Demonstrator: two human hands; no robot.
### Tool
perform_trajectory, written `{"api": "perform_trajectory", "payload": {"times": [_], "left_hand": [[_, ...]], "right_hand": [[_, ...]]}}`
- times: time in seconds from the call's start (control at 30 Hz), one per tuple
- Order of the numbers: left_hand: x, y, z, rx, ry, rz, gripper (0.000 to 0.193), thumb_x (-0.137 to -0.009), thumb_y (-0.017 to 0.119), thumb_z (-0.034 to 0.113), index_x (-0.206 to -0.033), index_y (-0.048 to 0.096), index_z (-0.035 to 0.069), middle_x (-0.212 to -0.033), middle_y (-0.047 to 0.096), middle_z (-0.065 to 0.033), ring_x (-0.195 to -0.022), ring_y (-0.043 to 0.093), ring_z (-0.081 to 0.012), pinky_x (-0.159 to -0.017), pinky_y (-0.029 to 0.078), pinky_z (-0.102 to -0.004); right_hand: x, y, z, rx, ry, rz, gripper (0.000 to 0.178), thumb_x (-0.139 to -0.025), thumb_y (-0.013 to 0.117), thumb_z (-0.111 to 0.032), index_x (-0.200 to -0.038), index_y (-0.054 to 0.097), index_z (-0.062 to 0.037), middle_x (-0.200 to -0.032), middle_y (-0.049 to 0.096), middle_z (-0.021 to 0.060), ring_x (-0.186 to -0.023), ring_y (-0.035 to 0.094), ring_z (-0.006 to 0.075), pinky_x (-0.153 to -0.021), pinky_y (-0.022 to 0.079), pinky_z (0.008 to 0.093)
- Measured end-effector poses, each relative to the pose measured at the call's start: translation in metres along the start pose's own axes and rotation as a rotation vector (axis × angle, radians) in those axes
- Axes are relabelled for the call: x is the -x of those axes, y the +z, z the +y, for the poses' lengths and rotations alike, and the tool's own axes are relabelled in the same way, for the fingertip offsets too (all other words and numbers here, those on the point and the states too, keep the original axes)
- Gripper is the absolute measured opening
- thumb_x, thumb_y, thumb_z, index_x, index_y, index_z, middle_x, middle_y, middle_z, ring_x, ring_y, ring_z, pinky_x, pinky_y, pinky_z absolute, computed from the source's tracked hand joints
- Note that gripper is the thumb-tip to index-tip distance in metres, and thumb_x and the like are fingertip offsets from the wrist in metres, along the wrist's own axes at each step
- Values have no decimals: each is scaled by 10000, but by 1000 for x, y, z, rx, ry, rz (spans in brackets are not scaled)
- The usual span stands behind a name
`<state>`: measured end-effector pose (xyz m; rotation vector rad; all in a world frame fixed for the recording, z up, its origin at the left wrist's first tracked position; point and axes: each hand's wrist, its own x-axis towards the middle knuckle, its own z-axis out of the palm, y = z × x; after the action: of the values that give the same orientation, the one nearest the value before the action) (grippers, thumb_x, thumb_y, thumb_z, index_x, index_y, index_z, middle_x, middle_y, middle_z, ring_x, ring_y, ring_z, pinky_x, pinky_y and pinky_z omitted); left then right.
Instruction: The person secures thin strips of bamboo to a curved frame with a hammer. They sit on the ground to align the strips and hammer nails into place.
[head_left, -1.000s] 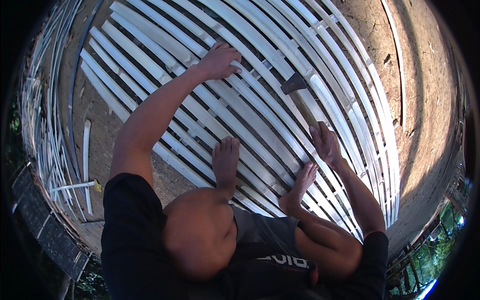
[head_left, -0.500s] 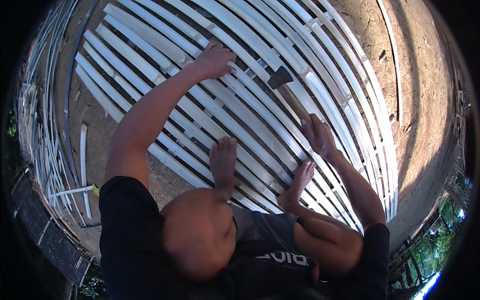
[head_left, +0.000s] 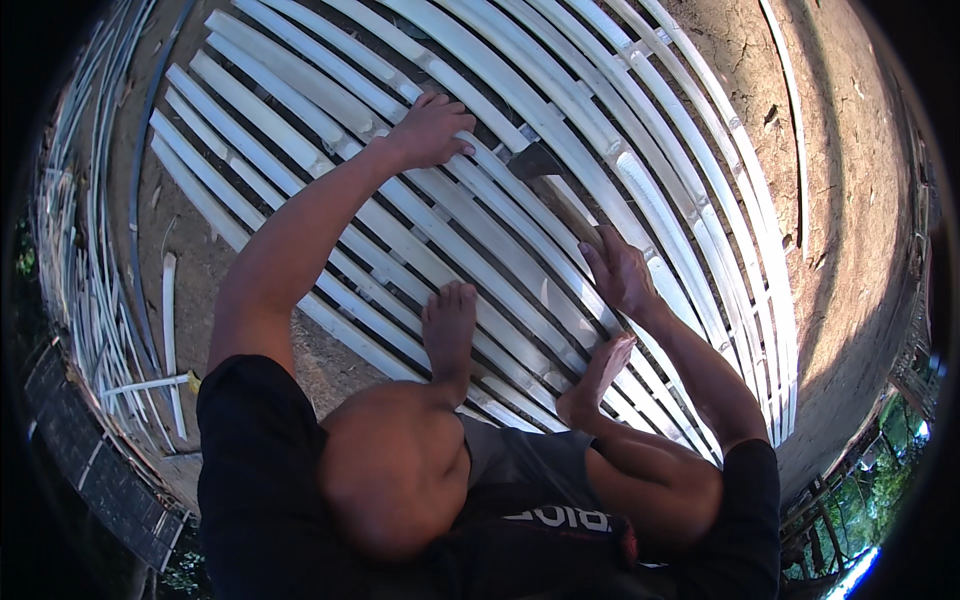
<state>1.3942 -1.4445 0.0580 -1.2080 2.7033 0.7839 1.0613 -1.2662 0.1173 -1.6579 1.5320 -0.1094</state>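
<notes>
My right hand (head_left: 622,272) is wrapped round the wooden handle of a hatchet (head_left: 535,162). The hatchet's dark metal head lies at or just above the strips, a little right of my left hand. My left hand (head_left: 430,130) curls over the edge of one pale split bamboo strip (head_left: 520,205) and grips it; part of the fingers is hidden below. Many such long strips run side by side from upper left to lower right, over crosswise pieces glimpsed in the gaps. Both my bare feet (head_left: 450,325) rest on the strips, between my hands and my body.
Thin loose strips (head_left: 95,260) lie in a pile on the ground at the far left. A short pale stick (head_left: 168,310) lies beside them. One long narrow strip (head_left: 795,110) lies on the bare soil at the right. A dark panel (head_left: 95,450) stands at lower left.
The hatchet and my right hand have shifted left, bringing its head closer to my left hand. My right foot has tilted slightly. My left hand has moved slightly lower, still on the strip.
</notes>
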Motion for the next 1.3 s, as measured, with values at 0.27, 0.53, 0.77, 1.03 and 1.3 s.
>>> {"api": "perform_trajectory", "payload": {"times": [0.27, 0.53, 0.77, 1.03, 1.3], "left_hand": [[8, 9, -10, 17, 23, 41, 305, -883, 705, 355, -1065, 648, 116, -1056, 587, -58, -1122, 499, -279, -1080, 304, -476], [3, 11, -11, 16, 6, 22, 302, -895, 691, 376, -1058, 652, 124, -1034, 588, -73, -1114, 503, -281, -1084, 298, -474], [-3, 16, -10, 22, 14, 4, 326, -900, 682, 391, -1101, 645, 137, -1037, 589, -65, -1116, 500, -275, -1093, 293, -483], [-2, 12, -9, -8, -33, -36, 325, -916, 659, 422, -1093, 651, 149, -1063, 596, -74, -1159, 493, -287, -1106, 284, -477], [-11, -2, -2, -21, -130, -180, 372, -907, 674, 449, -1156, 671, 173, -1153, 630, -102, -1246, 489, -295, -1163, 240, -473]], "right_hand": [[-29, 11, -16, 41, -26, -87, 323, -1028, 528, -346, -1120, 457, -45, -732, 640, 257, -738, 643, 482, -663, 498, 549], [-29, 12, -4, 69, -28, -85, 315, -1027, 527, -347, -1079, 455, -45, -747, 637, 275, -728, 626, 502, -636, 487, 556], [-18, 19, 18, 207, 43, -157, 279, -1018, 542, -329, -1092, 445, -77, -778, 660, 249, -757, 646, 482, -659, 504, 550], [-19, 14, 11, 279, -4, -165, 313, -1024, 525, -352, -1087, 443, -56, -811, 667, 254, -766, 652, 481, -655, 507, 550], [-9, 8, 7, 181, -65, -64, 328, -1022, 531, -354, -1086, 457, -41, -808, 664, 256, -745, 648, 483, -645, 499, 557]]}}
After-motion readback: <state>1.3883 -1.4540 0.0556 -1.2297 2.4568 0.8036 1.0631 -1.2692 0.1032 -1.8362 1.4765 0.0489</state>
